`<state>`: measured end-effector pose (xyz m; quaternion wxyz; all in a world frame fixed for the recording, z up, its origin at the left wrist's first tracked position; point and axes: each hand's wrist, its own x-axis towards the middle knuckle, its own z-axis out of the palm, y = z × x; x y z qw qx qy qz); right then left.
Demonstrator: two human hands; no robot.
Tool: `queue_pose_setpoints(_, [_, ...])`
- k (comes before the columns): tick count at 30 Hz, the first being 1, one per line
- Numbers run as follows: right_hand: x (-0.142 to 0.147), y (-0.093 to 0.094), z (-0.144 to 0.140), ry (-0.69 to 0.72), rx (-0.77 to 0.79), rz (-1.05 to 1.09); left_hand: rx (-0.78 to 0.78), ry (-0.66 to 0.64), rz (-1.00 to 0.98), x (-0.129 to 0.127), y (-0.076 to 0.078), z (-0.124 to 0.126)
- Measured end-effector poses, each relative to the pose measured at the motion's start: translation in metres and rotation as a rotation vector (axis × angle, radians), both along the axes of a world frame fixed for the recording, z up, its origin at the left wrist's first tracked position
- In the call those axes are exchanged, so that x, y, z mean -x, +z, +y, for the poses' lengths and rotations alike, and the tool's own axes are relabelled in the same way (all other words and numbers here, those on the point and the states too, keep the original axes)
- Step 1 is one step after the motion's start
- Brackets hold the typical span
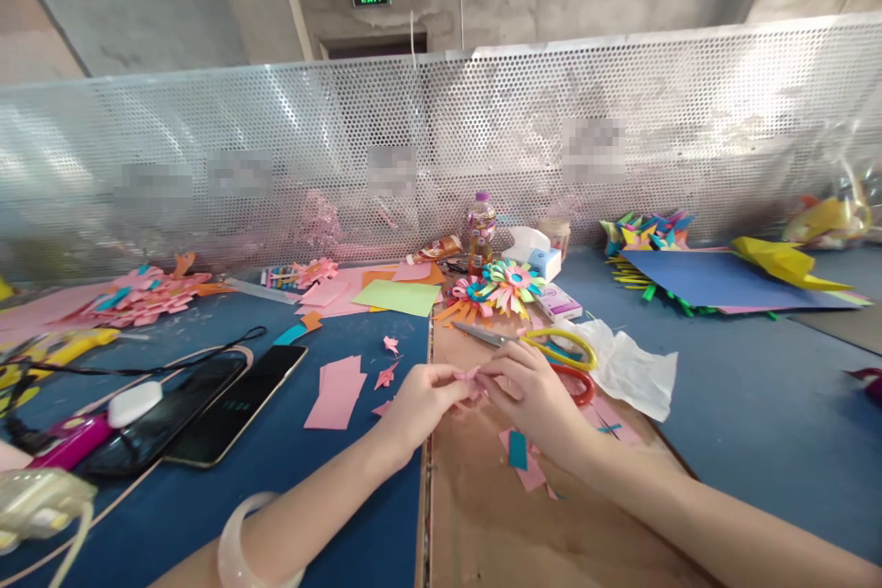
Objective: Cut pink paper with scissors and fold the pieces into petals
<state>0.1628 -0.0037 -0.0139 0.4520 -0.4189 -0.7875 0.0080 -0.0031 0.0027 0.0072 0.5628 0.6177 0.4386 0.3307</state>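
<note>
Pink paper piece (470, 376): you hold it between both hands, low over the brown board (482, 514) at the middle of the table (758, 423). Your left hand (420, 400) pinches its left end, grip closed on the paper; your right hand (527, 386) pinches the right end, likewise closed on it. The piece is small and partly hidden by your fingers, so its fold state cannot be told.

Progress, as judged: the piece looks only part-formed. Offcuts (524, 464) in pink and teal lie on the board below your right wrist. Cut pink strips (337, 390) sit just left of your left hand on the blue mat, with small folded pink bits (388, 374) beside them, apparently awaiting use.

Just beyond your right hand lie scissors with yellow and red handles (561, 354), next to a crumpled white sheet (630, 367). Two phones (207, 404) rest at the left.

Farther back, a finished multicolour paper flower (506, 285) stands near a bottle (480, 230), and a pile of pink paper flowers (144, 294) lies far left, so several items appear complete. A perforated metal screen (441, 147) closes off the rear.
</note>
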Motion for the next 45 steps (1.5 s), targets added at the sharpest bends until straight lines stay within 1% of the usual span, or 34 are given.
queue_pose_setpoints(3, [0.002, -0.001, -0.004, -0.043, -0.085, -0.084, 0.012, 0.024, -0.037, 0.0, -0.001, 0.0])
queue_pose_setpoints(9, [-0.002, 0.002, -0.006, -0.059, -0.192, -0.225, 0.048, 0.06, -0.105, 0.001, -0.003, 0.0])
queue_pose_setpoints(13, [-0.004, 0.003, -0.006, -0.08, -0.225, -0.298, 0.036, 0.03, -0.149, 0.001, -0.002, 0.0])
queue_pose_setpoints(17, [-0.005, 0.009, -0.008, -0.111, -0.255, -0.37, 0.004, 0.002, -0.149, 0.001, -0.002, 0.001])
queue_pose_setpoints(21, [-0.003, 0.009, -0.01, -0.108, -0.231, -0.382, -0.015, 0.01, -0.133, 0.0, -0.001, 0.002])
queue_pose_setpoints(24, [-0.002, 0.006, -0.009, -0.055, -0.149, -0.279, -0.019, 0.021, -0.111, 0.001, 0.001, 0.002])
queue_pose_setpoints(27, [-0.002, 0.005, -0.007, 0.016, -0.019, -0.086, -0.043, 0.033, -0.061, 0.001, 0.003, 0.001])
queue_pose_setpoints(31, [-0.006, 0.011, -0.004, 0.057, 0.24, 0.188, -0.073, 0.028, -0.005, 0.0, 0.003, 0.0])
queue_pose_setpoints(34, [-0.006, 0.014, -0.003, 0.107, 0.444, 0.288, -0.122, 0.0, 0.052, 0.0, 0.002, 0.0])
queue_pose_setpoints(36, [-0.006, 0.015, -0.002, 0.148, 0.541, 0.323, -0.146, -0.01, 0.08, 0.0, 0.001, 0.0])
queue_pose_setpoints(40, [-0.005, 0.014, -0.001, 0.211, 0.64, 0.375, -0.151, -0.008, 0.095, 0.0, -0.001, 0.001])
queue_pose_setpoints(45, [-0.007, 0.011, 0.001, 0.218, 0.678, 0.371, -0.138, -0.002, 0.112, 0.0, -0.004, 0.002])
